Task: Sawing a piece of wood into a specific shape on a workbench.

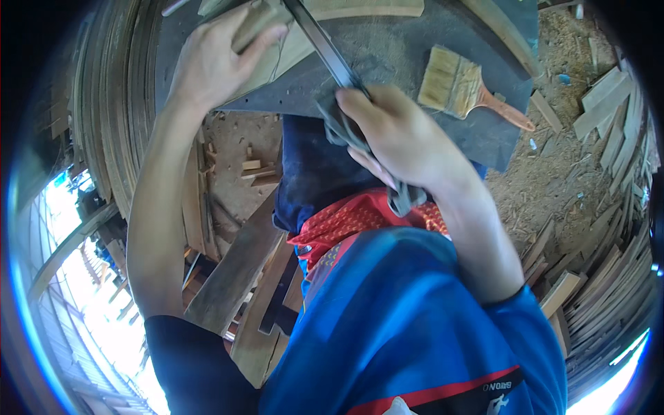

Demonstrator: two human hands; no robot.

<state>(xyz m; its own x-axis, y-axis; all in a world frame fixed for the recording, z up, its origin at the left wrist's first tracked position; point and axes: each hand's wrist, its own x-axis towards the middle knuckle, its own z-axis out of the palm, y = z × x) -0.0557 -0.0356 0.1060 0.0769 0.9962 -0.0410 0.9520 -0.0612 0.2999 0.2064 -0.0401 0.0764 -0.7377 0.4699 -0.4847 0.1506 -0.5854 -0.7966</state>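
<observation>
My right hand (398,131) is closed around one end of a long, narrow, straight metal tool (324,45). A crumpled grey cloth (332,117) is bunched in the same grip and hangs below my fingers. The tool slants up and left, and its far end leaves the top of the view. My left hand (214,62) grips a piece of wood (257,28) at the upper left, thumb stretched along it and fingers partly hidden. A pale board (287,59) lies under it on the dark work table (394,52).
On the table's right lies a wide paintbrush (460,83) with a reddish wooden handle. Curved wooden pieces (505,34) rest along its far side. Stacked boards (114,90) stand at left; wood strips (602,277) pile up at right. Sawdust covers the floor (553,173).
</observation>
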